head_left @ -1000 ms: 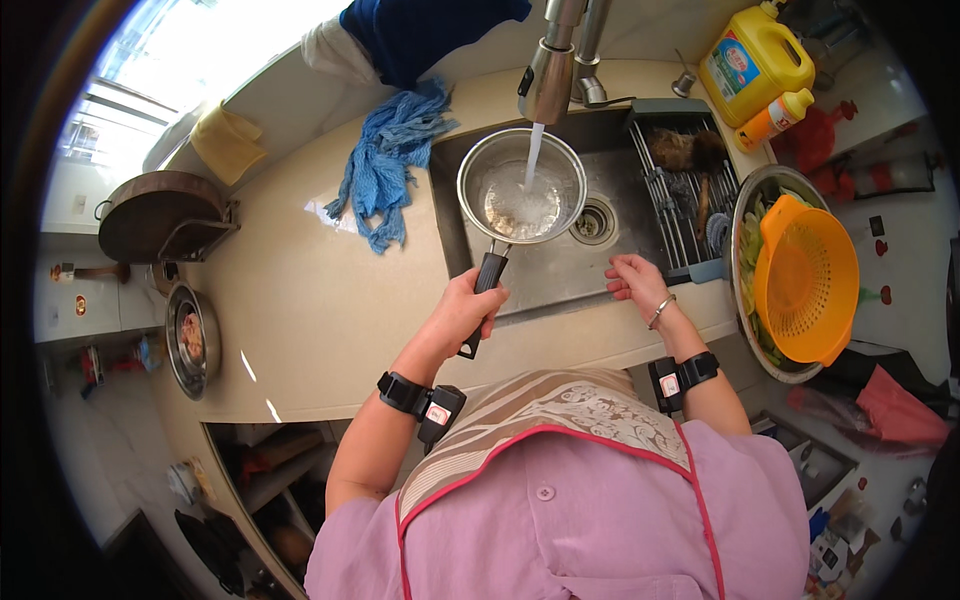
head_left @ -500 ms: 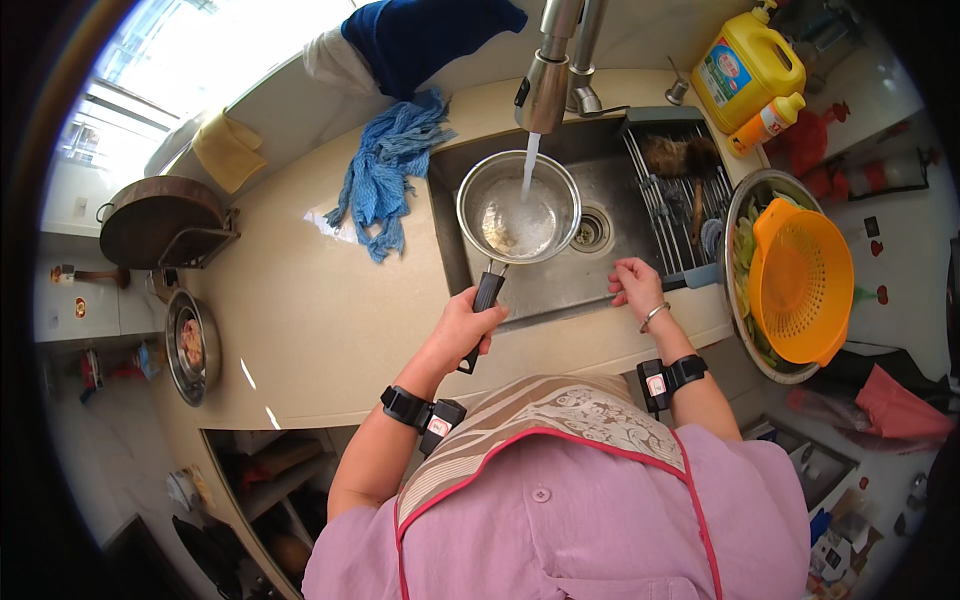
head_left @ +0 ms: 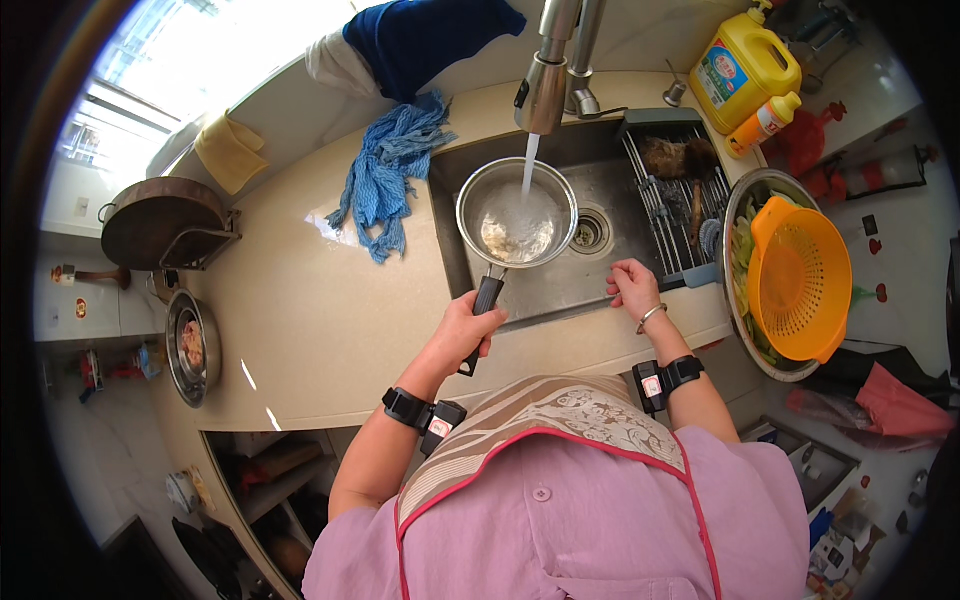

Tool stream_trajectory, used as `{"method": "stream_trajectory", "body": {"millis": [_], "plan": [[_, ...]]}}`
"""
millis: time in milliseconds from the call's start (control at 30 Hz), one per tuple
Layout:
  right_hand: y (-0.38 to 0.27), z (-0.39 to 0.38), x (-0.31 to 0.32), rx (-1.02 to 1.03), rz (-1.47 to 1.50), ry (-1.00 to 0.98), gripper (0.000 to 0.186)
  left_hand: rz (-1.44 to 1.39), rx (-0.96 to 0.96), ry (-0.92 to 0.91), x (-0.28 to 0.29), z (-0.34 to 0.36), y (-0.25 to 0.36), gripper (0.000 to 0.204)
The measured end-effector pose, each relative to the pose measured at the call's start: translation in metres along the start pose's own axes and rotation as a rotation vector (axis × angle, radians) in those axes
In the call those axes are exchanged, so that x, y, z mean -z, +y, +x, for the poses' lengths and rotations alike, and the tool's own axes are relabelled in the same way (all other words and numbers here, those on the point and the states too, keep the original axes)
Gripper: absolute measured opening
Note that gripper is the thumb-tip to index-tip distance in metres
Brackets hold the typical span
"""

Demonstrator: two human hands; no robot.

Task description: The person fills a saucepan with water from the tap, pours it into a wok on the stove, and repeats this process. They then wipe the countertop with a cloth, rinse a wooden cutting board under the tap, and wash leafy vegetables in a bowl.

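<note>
My left hand [head_left: 463,332] is wrapped round the black handle [head_left: 487,297] of a steel saucepan [head_left: 516,263]. The pan is held in the left part of the steel sink [head_left: 548,292], beneath the faucet [head_left: 546,92]. A stream of water [head_left: 530,165] runs from the spout into it, and water shows inside, its surface stirred up. At the sink's front edge hovers my right hand [head_left: 633,287], fingers loosely bent and somewhat apart, holding nothing. Right of the pan is the drain [head_left: 592,231].
A rack [head_left: 675,235] with brushes spans the sink's right end. Beyond it stand a basin [head_left: 735,290] of greens with an orange colander [head_left: 800,285] on top, and yellow bottles [head_left: 745,70]. Leftward are a blue cloth [head_left: 385,180], a metal bowl [head_left: 207,375] and a round board [head_left: 160,220].
Almost nothing differs. The pan has shifted very slightly toward me under the running water; both hands keep nearly the same places.
</note>
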State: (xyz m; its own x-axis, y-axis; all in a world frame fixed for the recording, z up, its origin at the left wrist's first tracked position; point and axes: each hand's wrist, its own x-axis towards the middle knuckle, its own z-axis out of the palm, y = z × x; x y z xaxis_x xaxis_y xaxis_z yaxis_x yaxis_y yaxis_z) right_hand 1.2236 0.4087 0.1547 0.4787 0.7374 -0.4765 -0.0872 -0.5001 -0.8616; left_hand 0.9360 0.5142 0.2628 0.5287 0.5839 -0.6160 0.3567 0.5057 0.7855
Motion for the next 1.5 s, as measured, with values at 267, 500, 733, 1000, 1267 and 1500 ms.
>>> {"method": "stream_trajectory", "body": {"millis": [267,500,733,1000,1267,1500], "plan": [[-0.001,-0.001,-0.001,0.004,-0.009,0.011,0.020,0.009,0.018,-0.006,0.000,0.001,-0.004,0.019],[-0.002,-0.002,-0.002,0.019,-0.025,0.014,0.019,-0.010,0.045,-0.023,-0.001,0.000,-0.002,0.021],[-0.003,-0.003,-0.003,0.027,-0.041,0.020,0.021,-0.042,0.055,-0.040,-0.002,0.001,-0.001,0.021],[-0.003,-0.003,-0.003,0.014,-0.037,0.024,0.020,-0.009,0.007,-0.022,-0.003,0.001,0.005,0.021],[-0.004,-0.004,-0.004,0.010,-0.051,0.027,0.019,-0.018,-0.010,-0.002,0.000,0.002,0.006,0.020],[-0.006,-0.004,-0.004,0.006,-0.060,0.021,0.019,-0.017,-0.013,0.001,0.001,0.000,0.007,0.019]]}}
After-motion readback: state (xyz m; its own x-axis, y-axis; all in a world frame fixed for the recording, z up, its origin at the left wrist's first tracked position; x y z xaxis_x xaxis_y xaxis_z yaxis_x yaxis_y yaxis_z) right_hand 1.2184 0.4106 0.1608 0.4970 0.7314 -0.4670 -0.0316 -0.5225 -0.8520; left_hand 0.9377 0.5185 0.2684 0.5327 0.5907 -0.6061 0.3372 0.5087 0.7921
